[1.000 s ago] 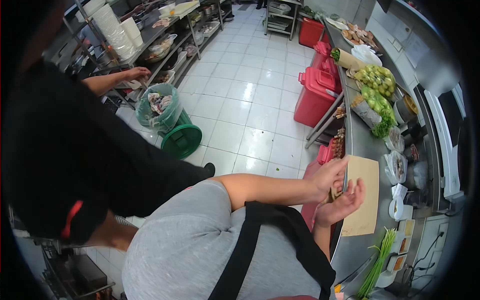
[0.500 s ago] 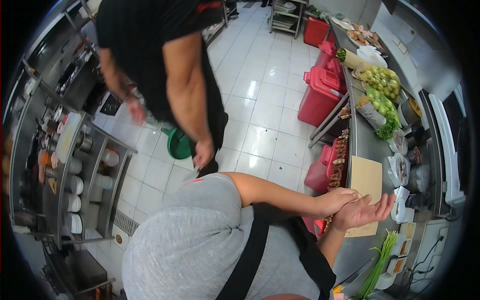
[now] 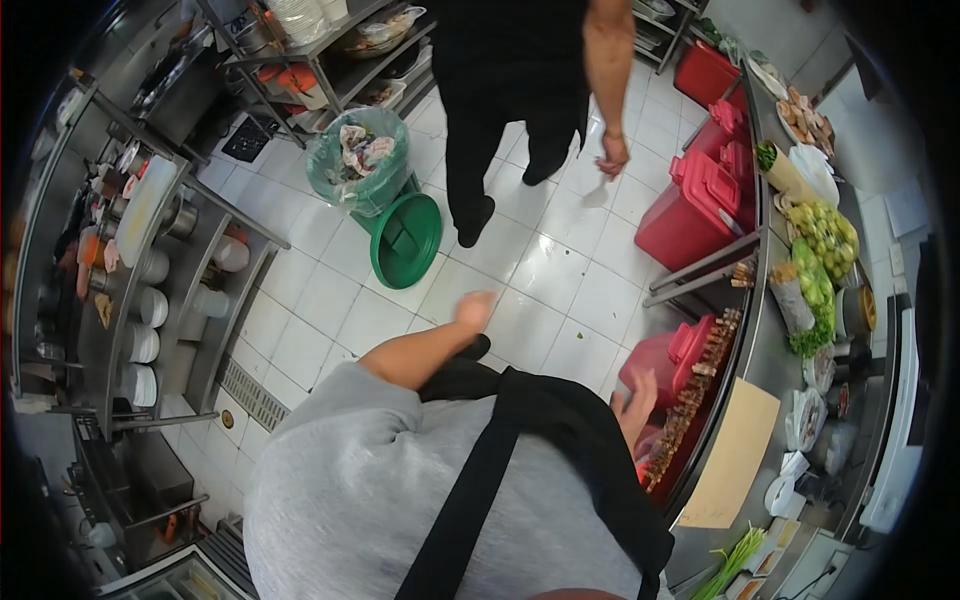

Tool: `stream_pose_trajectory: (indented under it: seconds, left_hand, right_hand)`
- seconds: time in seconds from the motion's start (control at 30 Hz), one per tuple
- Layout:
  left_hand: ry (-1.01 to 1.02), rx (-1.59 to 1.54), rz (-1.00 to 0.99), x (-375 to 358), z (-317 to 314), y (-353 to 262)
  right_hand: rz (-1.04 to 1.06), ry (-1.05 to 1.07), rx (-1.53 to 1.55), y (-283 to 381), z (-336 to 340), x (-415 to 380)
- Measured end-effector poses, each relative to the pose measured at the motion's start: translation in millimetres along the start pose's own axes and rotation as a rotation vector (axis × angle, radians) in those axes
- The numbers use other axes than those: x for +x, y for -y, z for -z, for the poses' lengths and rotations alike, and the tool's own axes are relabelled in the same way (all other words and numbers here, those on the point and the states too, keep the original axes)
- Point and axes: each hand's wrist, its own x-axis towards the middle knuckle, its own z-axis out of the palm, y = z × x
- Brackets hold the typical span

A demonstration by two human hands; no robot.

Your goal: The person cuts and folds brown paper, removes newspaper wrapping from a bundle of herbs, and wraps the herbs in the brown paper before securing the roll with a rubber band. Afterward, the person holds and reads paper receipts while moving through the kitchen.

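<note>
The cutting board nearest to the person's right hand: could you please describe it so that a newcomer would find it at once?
Start at the long steel counter on the right. Near its closer end lies the cutting board, beyond the row of skewers at the counter's edge, by the right hand. It alone is flat, pale tan, rectangular and bare.

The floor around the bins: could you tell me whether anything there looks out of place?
Yes. The green lid lies flat on the white floor tiles beside the lined waste bin, which stands uncovered with rubbish showing. Small green scraps also dot the tiles near the red bins.
</note>
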Motion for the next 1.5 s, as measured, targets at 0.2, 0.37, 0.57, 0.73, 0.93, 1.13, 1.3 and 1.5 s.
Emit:
stream_pose_trajectory:
  seconds: [0.2,0.37,0.57,0.73,0.93,1.13,1.3,1.5]
  left_hand:
    - [-0.419,-0.556,0.524,149,158,129]
    - [-0.246,-0.713,0.446,309,325,35]
    - [-0.221,-0.119,0.320,372,244,-118]
    - [0.470,0.021,-0.170,395,40,-154]
    - [0.863,0.213,-1.356,43,-211,-299]
    - [1.142,0.548,-1.834,-229,-297,-323]
    - [0.911,0.762,-1.776,-243,-381,-310]
    - [0.903,0.765,-1.784,-231,-397,-307]
  right_hand:
    - [-0.457,0.475,-0.021,-126,-104,-115]
    - [-0.660,0.129,-0.053,-15,-86,-77]
    - [-0.824,-0.040,-0.230,23,-48,-62]
    - [-1.071,-0.716,-0.131,9,22,-104]
    - [-1.280,-1.260,0.481,-44,138,-188]
    - [-1.062,-0.985,-0.620,-107,200,-205]
    - [-0.777,-0.585,-0.377,-136,174,-131]
    - [-1.301,-0.232,-0.570,-126,203,-204]
